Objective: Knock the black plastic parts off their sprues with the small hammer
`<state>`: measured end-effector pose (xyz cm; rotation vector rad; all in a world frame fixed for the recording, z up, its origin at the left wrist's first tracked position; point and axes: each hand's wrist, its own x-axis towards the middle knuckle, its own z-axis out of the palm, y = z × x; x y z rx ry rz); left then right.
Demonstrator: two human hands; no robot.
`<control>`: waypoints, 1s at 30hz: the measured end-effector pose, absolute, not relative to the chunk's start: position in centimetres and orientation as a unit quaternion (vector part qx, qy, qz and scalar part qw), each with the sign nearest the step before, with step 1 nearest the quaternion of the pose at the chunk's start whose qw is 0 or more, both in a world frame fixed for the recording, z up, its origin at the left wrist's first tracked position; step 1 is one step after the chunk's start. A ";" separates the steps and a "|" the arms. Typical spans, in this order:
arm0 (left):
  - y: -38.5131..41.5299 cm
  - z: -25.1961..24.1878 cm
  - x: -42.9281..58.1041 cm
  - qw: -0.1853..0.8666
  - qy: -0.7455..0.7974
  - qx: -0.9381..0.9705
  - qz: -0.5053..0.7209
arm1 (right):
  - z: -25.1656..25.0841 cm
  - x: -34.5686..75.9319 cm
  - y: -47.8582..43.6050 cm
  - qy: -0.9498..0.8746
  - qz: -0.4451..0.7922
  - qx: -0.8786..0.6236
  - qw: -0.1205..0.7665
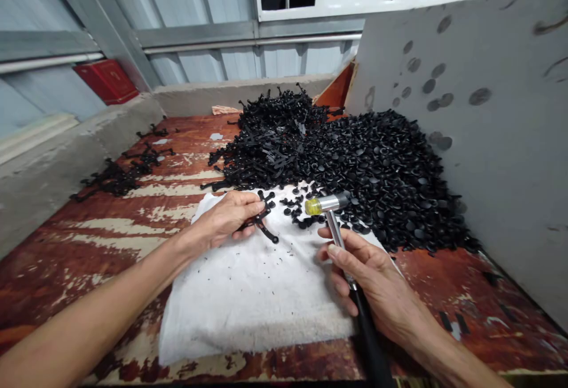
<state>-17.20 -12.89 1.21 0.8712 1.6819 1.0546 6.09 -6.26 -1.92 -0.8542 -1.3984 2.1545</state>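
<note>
My left hand (235, 216) pinches a black branched plastic piece (267, 233) with round ends, held over a white cloth (248, 311). In my right hand (361, 264) is a mallet (336, 231) with a metal head, a yellow face on the left and a dark face on the right. Its black handle (367, 329) runs down toward the table's front edge. Several loose black disc-headed parts (293, 204) lie on the cloth between my hands, just behind the mallet head. Small black crumbs dot the cloth.
Behind the cloth rises a large heap of black disc-headed parts (381, 163), joined on the left by a pile of black branched pieces (275, 133). More branched pieces (119, 172) lie at left. A grey panel (501, 110) borders the right. A red box (106, 80) sits on the left ledge.
</note>
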 end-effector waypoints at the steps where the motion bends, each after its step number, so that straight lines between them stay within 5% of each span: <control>1: -12.7 1.0 -17.8 0.476 0.683 0.343 0.435 | -2.0 6.1 -6.3 -0.496 0.782 -0.310 0.215; 30: -11.8 0.9 -19.0 0.513 0.700 0.307 0.390 | -2.2 6.5 -6.0 -0.457 0.808 -0.308 0.208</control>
